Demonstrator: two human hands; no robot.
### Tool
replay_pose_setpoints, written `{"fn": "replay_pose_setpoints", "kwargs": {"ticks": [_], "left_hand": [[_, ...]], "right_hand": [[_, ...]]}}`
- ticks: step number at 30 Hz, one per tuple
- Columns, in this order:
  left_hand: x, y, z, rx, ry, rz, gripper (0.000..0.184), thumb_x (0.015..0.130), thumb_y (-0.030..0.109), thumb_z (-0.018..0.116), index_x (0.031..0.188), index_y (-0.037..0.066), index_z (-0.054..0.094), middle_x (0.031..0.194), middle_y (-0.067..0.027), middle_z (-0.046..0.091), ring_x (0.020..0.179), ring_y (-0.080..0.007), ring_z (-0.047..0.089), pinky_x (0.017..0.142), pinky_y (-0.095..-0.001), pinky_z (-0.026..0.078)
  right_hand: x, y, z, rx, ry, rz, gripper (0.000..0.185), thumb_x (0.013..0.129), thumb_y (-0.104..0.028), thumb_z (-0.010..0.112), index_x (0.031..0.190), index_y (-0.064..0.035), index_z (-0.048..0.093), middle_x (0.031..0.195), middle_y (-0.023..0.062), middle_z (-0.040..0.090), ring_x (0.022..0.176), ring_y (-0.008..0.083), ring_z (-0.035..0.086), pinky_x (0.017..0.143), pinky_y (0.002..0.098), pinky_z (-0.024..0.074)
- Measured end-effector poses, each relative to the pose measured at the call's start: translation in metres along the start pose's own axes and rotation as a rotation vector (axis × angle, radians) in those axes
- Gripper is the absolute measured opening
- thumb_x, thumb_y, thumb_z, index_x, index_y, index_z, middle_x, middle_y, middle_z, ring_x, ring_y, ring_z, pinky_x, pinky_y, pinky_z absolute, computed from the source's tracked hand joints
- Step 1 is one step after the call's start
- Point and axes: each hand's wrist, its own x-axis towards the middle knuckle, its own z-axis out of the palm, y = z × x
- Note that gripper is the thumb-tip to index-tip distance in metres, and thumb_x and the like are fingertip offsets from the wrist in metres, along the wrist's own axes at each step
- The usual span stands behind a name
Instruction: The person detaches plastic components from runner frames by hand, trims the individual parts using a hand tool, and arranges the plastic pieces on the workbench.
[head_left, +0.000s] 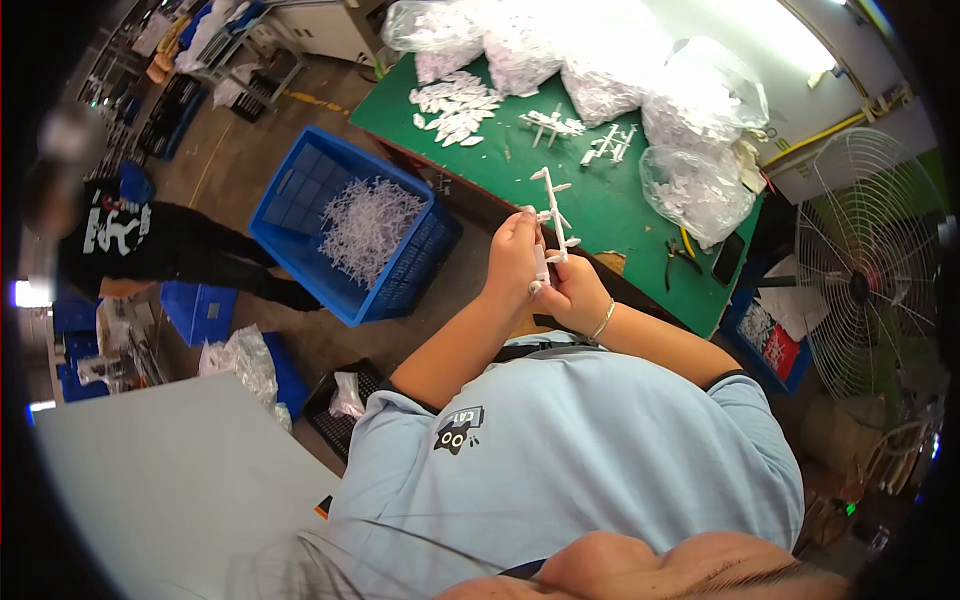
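Fingers (pixel 525 222) of the left hand (pixel 513 258) and right hand (pixel 580 295) pinch a slender, branching white plastic sprue (pixel 556 212).

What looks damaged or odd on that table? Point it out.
A tan patch at the near edge of the green table, just beyond the right hand, breaks up the green surface. It may be wear or a scrap lying there; I cannot tell. Nothing else plainly stands out.

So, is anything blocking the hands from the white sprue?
Nothing visible is: the left hand and right hand both hold the sprue, and its branched end sticks out uncovered toward the table.
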Motion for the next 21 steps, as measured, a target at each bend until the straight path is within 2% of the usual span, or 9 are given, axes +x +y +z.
{"fn": "replay_pose_setpoints", "kwargs": {"ticks": [3, 4, 7, 10, 17, 19, 21], "left_hand": [[0.037, -0.033, 0.026, 0.037, -0.022, -0.058, 0.029, 0.096, 0.024, 0.041, 0.070, 0.010, 0.043, 0.058, 0.0025, 0.036, 0.047, -0.0064, 0.033, 0.042, -0.0231, 0.031], [0.048, -0.045, 0.035, 0.013, -0.010, -0.107, 0.028, 0.095, 0.024, 0.043, 0.071, 0.010, 0.044, 0.058, 0.0023, 0.038, 0.047, -0.0066, 0.035, 0.042, -0.0230, 0.031], [0.077, -0.075, 0.065, 0.022, -0.013, -0.185, 0.026, 0.093, 0.023, 0.046, 0.071, 0.011, 0.046, 0.058, 0.0019, 0.040, 0.047, -0.0076, 0.036, 0.042, -0.0238, 0.031], [0.109, -0.106, 0.091, 0.048, 0.027, -0.231, 0.026, 0.093, 0.024, 0.047, 0.071, 0.010, 0.046, 0.059, 0.0013, 0.040, 0.047, -0.0088, 0.035, 0.042, -0.0259, 0.031], [0.154, -0.138, 0.120, 0.052, 0.120, -0.315, 0.026, 0.093, 0.024, 0.046, 0.071, 0.009, 0.046, 0.060, 0.0003, 0.041, 0.050, -0.0103, 0.039, 0.045, -0.0271, 0.032], [0.163, -0.143, 0.123, 0.025, 0.165, -0.325, 0.026, 0.092, 0.025, 0.048, 0.071, 0.009, 0.046, 0.058, -0.0003, 0.041, 0.046, -0.0107, 0.038, 0.041, -0.0267, 0.032], [0.171, -0.146, 0.123, 0.022, 0.200, -0.333, 0.026, 0.092, 0.025, 0.048, 0.071, 0.009, 0.046, 0.057, -0.0005, 0.041, 0.046, -0.0111, 0.038, 0.040, -0.0269, 0.032]], "right_hand": [[0.000, 0.035, -0.034, -0.049, 0.069, 0.042, 0.026, 0.078, -0.023, 0.063, 0.076, 0.0005, 0.053, 0.060, 0.0067, 0.052, 0.051, 0.0144, 0.045, 0.049, 0.0305, 0.0383], [-0.002, 0.039, -0.047, -0.008, 0.079, 0.138, 0.027, 0.080, -0.023, 0.061, 0.073, 0.0011, 0.052, 0.059, 0.0075, 0.052, 0.051, 0.0147, 0.045, 0.049, 0.0306, 0.0380], [-0.001, 0.076, -0.085, -0.065, 0.143, 0.086, 0.030, 0.081, -0.026, 0.060, 0.071, 0.0012, 0.052, 0.058, 0.0080, 0.051, 0.051, 0.0150, 0.044, 0.050, 0.0310, 0.0380], [0.005, 0.105, -0.119, -0.033, 0.174, 0.147, 0.033, 0.082, -0.028, 0.058, 0.070, 0.0016, 0.051, 0.057, 0.0085, 0.050, 0.051, 0.0156, 0.045, 0.050, 0.0316, 0.0381], [0.027, 0.133, -0.174, 0.018, 0.104, 0.221, 0.033, 0.084, -0.029, 0.056, 0.072, 0.0024, 0.054, 0.058, 0.0088, 0.052, 0.051, 0.0157, 0.045, 0.050, 0.0322, 0.0375], [0.033, 0.140, -0.183, -0.081, 0.029, 0.264, 0.034, 0.084, -0.029, 0.055, 0.074, 0.0030, 0.055, 0.059, 0.0080, 0.052, 0.052, 0.0146, 0.044, 0.050, 0.0316, 0.0368], [0.038, 0.143, -0.187, -0.029, 0.017, 0.277, 0.035, 0.084, -0.030, 0.056, 0.073, 0.0035, 0.055, 0.059, 0.0076, 0.051, 0.052, 0.0140, 0.044, 0.050, 0.0313, 0.0365]]}}
